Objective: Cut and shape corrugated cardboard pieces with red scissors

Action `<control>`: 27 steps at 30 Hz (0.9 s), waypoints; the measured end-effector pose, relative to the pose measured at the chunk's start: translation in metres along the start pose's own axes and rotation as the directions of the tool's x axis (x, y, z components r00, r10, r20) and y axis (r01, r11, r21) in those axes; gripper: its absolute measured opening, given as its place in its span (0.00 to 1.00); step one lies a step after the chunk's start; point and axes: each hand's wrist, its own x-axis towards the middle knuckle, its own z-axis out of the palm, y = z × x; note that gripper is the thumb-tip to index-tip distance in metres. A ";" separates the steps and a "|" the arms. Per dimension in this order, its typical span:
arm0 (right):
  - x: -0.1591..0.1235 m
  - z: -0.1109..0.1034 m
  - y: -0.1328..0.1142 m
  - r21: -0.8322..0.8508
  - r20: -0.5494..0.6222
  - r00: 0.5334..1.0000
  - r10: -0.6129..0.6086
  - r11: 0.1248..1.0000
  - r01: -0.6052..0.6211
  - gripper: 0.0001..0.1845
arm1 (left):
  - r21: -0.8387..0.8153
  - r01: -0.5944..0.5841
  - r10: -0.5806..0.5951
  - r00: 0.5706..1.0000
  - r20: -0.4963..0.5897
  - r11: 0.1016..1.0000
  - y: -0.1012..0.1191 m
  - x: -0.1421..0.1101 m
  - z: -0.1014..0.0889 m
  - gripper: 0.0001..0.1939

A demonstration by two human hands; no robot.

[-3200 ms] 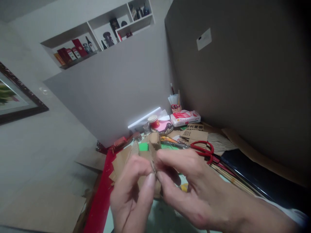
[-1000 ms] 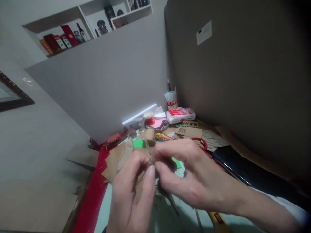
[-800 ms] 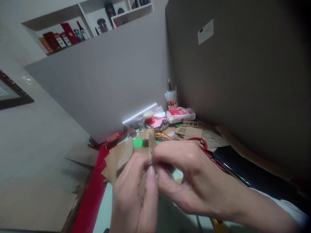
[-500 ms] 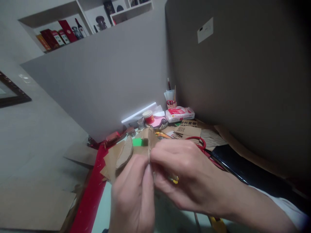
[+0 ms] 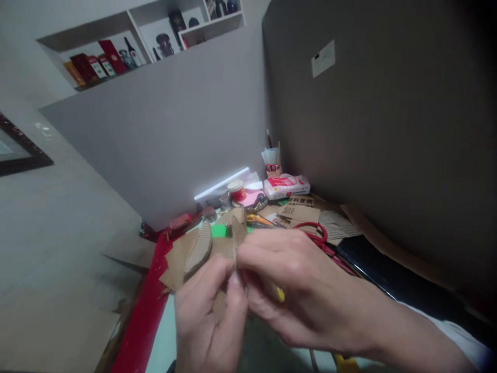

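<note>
A piece of brown cardboard (image 5: 238, 231) stands nearly edge-on between my hands. My left hand (image 5: 212, 316) pinches its near edge between thumb and forefinger. Right against it, my right hand (image 5: 298, 280) is closed on the same cardboard, fingertips almost meeting those of the left. A small yellow item (image 5: 280, 295) shows under the right hand's curled fingers; what it is I cannot make out. Beyond the left hand lies a curved corrugated cardboard piece (image 5: 199, 249). Scissors with red handles (image 5: 319, 233) lie just past my right hand.
At the back are a red paper cup (image 5: 236, 191), a pink-and-white soft pack (image 5: 287, 186) and a pen holder (image 5: 274, 170). Printed cardboard (image 5: 298, 213) lies at the right, near a black flat object (image 5: 365, 264). Grey panels (image 5: 163, 140) stand behind the table.
The cardboard between my hands has tilted and turned slightly. My left thumb has shifted and a gap has opened below the left forefinger. The view has dipped a little.
</note>
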 end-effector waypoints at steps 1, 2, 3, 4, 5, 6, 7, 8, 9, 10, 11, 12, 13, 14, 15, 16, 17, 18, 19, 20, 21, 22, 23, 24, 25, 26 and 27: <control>0.000 0.000 0.001 0.013 -0.014 1.000 -0.006 1.000 0.006 0.06 | 0.004 0.002 -0.002 1.000 -0.019 1.000 0.000 0.000 0.001 0.17; 0.001 0.001 0.002 0.026 -0.028 1.000 -0.012 1.000 0.013 0.07 | 0.009 -0.002 0.002 0.999 -0.040 1.000 -0.001 0.001 0.002 0.16; 0.001 0.001 0.003 0.041 -0.042 0.999 -0.015 0.999 0.017 0.08 | 0.015 -0.011 0.012 0.998 -0.061 1.000 -0.001 0.001 0.002 0.16; 0.001 0.001 0.003 0.054 -0.056 0.998 -0.015 0.998 0.018 0.09 | 0.018 -0.024 0.026 0.997 -0.078 1.000 -0.001 0.002 0.002 0.16; 0.001 0.002 0.004 0.070 -0.071 0.997 -0.013 0.997 0.018 0.10 | 0.017 -0.038 0.039 0.995 -0.090 0.999 -0.001 0.003 0.002 0.16; 0.001 0.002 0.004 0.090 -0.084 0.996 -0.006 0.996 0.014 0.10 | 0.009 -0.048 0.049 0.994 -0.094 0.999 -0.001 0.003 0.002 0.15; 0.001 0.003 0.003 0.111 -0.098 0.995 -0.003 0.994 0.014 0.11 | -0.005 -0.049 0.048 0.995 -0.090 0.999 -0.001 0.004 0.002 0.15; 0.001 0.003 0.003 0.132 -0.110 0.994 0.005 0.991 0.009 0.12 | -0.024 -0.041 0.039 0.996 -0.081 0.999 0.000 0.004 0.002 0.15; 0.002 0.003 0.003 0.151 -0.122 0.992 0.020 0.988 -0.002 0.13 | -0.043 -0.029 0.026 0.997 -0.074 0.999 0.000 0.005 0.002 0.15; 0.002 0.004 0.003 0.173 -0.126 0.991 0.041 0.985 -0.018 0.14 | -0.058 -0.015 0.011 0.998 -0.068 0.998 0.001 0.005 0.002 0.15; 0.003 0.004 0.004 0.195 -0.123 0.990 0.068 0.980 -0.043 0.15 | -0.067 -0.001 -0.003 0.998 -0.069 0.998 0.001 0.005 0.002 0.15; 0.003 0.004 0.004 0.215 -0.115 0.989 0.097 0.974 -0.071 0.16 | -0.071 0.011 -0.016 0.997 -0.073 0.997 0.002 0.005 0.001 0.15; 0.004 0.003 0.005 0.235 -0.101 0.987 0.122 0.967 -0.096 0.16 | -0.073 0.024 -0.029 0.996 -0.080 0.997 0.002 0.005 0.002 0.14; 0.004 0.003 0.005 0.253 -0.084 0.987 0.139 0.961 -0.114 0.16 | -0.075 0.038 -0.044 0.995 -0.085 0.996 0.003 0.005 0.002 0.14; 0.005 0.002 0.006 0.266 -0.067 0.987 0.147 0.956 -0.124 0.15 | -0.075 0.054 -0.060 0.994 -0.087 0.996 0.003 0.005 0.002 0.14; 0.005 0.001 0.007 0.273 -0.053 0.987 0.149 0.953 -0.129 0.15 | -0.077 0.070 -0.076 0.993 -0.087 0.995 0.004 0.004 0.002 0.15; 0.005 0.000 0.007 0.274 -0.041 0.988 0.150 0.952 -0.133 0.14 | -0.081 0.084 -0.090 0.992 -0.086 0.993 0.004 0.004 0.002 0.15; 0.005 -0.001 0.007 0.275 -0.026 0.988 0.151 0.951 -0.138 0.14 | -0.084 0.093 -0.101 0.991 -0.085 0.992 0.005 0.004 0.002 0.15; 0.005 -0.002 0.008 0.274 -0.012 0.988 0.154 0.951 -0.145 0.14 | -0.087 0.100 -0.107 0.991 -0.084 0.991 0.006 0.004 0.002 0.15; 0.005 -0.003 0.007 0.268 -0.001 0.988 0.155 0.952 -0.149 0.14 | -0.087 0.101 -0.109 0.991 -0.084 0.991 0.007 0.004 0.002 0.15; 0.005 -0.004 0.007 0.256 0.008 0.989 0.147 0.956 -0.145 0.14 | -0.084 0.097 -0.104 0.991 -0.083 0.992 0.007 0.004 0.002 0.16; 0.004 -0.004 0.006 0.231 0.009 0.991 0.134 0.964 -0.132 0.13 | -0.080 0.086 -0.092 0.993 -0.080 0.993 0.007 0.004 0.002 0.16; 0.004 -0.004 0.006 0.191 0.003 0.994 0.113 0.975 -0.112 0.13 | -0.075 0.070 -0.076 0.994 -0.074 0.995 0.006 0.003 0.002 0.16; 0.003 -0.003 0.004 0.136 -0.007 0.996 0.090 0.987 -0.088 0.13 | -0.074 0.054 -0.059 0.996 -0.069 0.996 0.005 0.003 0.002 0.16; 0.002 -0.002 0.003 0.069 -0.017 0.998 0.064 0.996 -0.063 0.12 | -0.074 0.037 -0.042 0.997 -0.067 0.997 0.004 0.003 0.002 0.16; 0.001 -0.001 0.002 0.005 -0.022 0.999 0.043 0.999 -0.043 0.10 | -0.070 0.026 -0.031 0.997 -0.071 0.997 0.003 0.002 0.002 0.15; 0.000 0.001 0.000 -0.049 -0.024 0.999 0.028 0.998 -0.029 0.09 | -0.063 0.020 -0.025 0.996 -0.081 0.998 0.001 0.002 0.002 0.15</control>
